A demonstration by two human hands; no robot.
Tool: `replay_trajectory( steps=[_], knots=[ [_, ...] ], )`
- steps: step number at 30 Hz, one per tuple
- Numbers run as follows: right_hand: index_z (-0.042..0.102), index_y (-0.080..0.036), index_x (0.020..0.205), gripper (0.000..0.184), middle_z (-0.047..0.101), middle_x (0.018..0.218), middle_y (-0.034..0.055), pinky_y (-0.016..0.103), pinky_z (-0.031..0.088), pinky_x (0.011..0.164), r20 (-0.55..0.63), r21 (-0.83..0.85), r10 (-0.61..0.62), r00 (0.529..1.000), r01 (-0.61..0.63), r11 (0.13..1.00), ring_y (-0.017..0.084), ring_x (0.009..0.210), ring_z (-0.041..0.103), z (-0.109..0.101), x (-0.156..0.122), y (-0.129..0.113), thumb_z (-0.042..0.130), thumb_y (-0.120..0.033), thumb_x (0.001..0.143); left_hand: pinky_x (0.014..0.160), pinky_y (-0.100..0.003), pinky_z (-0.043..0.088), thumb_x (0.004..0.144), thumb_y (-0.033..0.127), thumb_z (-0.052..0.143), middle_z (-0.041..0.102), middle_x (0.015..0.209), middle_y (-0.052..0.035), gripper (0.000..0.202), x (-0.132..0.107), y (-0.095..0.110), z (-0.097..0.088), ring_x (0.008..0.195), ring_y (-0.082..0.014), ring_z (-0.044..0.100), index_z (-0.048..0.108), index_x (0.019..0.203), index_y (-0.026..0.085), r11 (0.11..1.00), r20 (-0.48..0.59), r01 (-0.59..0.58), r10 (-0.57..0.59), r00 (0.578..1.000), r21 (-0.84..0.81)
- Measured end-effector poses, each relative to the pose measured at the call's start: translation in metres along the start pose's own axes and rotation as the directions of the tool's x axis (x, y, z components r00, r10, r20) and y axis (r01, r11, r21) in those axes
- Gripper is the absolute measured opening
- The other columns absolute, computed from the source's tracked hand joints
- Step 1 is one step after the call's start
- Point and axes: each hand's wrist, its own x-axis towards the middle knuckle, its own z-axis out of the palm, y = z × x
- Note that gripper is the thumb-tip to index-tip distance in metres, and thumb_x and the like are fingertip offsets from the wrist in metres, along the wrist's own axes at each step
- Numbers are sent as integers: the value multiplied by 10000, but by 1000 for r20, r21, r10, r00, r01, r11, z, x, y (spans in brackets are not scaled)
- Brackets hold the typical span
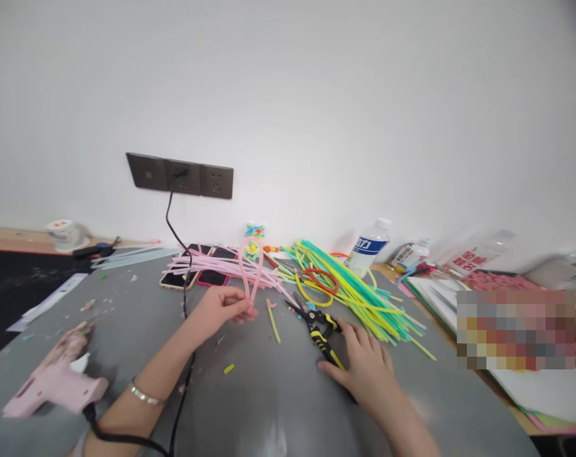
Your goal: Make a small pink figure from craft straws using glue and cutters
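My left hand (231,306) pinches the lower ends of a pink pipe cleaner (262,260), which is bent into a tall upright loop above the table. Beside the pliers (322,333), my right hand (368,363) has its thumb and fingers spread around the black-and-yellow handles. The pliers lie on the table with their dark jaws pointing away from me and their handles parted; my palm hides part of them. Between my hands lies a short yellow-green piece (273,322) with a pink tip. A smaller yellow scrap (228,368) rests nearer to me.
Pink pipe cleaners (207,266) lie over phones (178,279). Green and yellow ones (359,292) are heaped at right, near scissors (323,279) and a bottle (370,246). A pink glue gun (59,381) sits at left; a black cord (188,374) crosses the table. Papers (540,393) lie right.
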Motion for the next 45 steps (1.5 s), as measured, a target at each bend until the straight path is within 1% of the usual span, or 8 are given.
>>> replay_trajectory(
  steps=[9,17,20,22,24,27,35,45],
  knots=[
    [597,-186,1216,580,614,1084,134,423,443,828,16,-41,-109,994,110,993,348,1027,567,2,4,15,675,-310,654,654,-254,538,735,481,721,792,820,-101,341,4,-4,-2,778,-213,744,666,778,147,998,-16,-65,65,998,16],
    [529,-177,1020,448,642,1017,132,396,469,810,7,393,152,988,-142,909,305,925,627,-34,-17,-4,556,-392,628,655,-262,541,747,422,687,783,791,-85,267,3,-5,1,773,-221,741,653,756,158,993,-28,-104,106,994,61],
    [541,-190,1019,445,655,967,97,392,473,806,195,677,89,977,-200,708,286,904,625,-51,-22,-19,604,-425,647,666,-271,540,755,398,660,767,759,-70,236,4,-7,2,783,-234,738,649,746,163,985,-55,-128,135,989,119],
    [571,-182,1040,429,660,970,92,391,486,799,353,852,-70,933,-290,437,267,882,630,-55,-26,-32,611,-447,705,689,-270,532,769,374,638,746,725,-52,214,4,-7,2,775,-229,732,647,724,165,966,-71,-165,182,981,199],
    [583,-183,1061,412,665,1008,94,396,493,810,429,902,-243,870,-402,154,258,887,641,-53,-29,-47,632,-442,744,700,-260,519,786,351,618,725,696,-36,206,4,-7,2,741,-209,719,650,702,165,931,-64,-210,239,969,299],
    [604,-189,1041,390,669,1028,88,386,494,801,439,873,-420,794,-488,-10,256,908,643,-48,-31,-70,688,-438,753,681,-235,499,809,341,600,718,695,-26,210,3,-6,3,705,-179,691,666,712,167,880,-33,-256,293,956,400],
    [628,-187,993,423,663,913,49,342,481,765,423,867,-395,816,-490,-84,203,808,620,-57,-26,-99,739,-510,743,638,-220,475,822,364,603,716,682,-21,221,1,-4,4,666,-173,666,688,722,185,843,1,-264,298,955,469],
    [571,-177,910,436,596,776,10,255,447,613,420,880,-383,822,-472,-48,125,644,544,-64,-24,-104,755,-529,729,634,-218,461,820,367,614,704,666,-13,224,1,-2,4,652,-173,648,707,722,188,832,-11,-266,310,951,487]
  ],
)
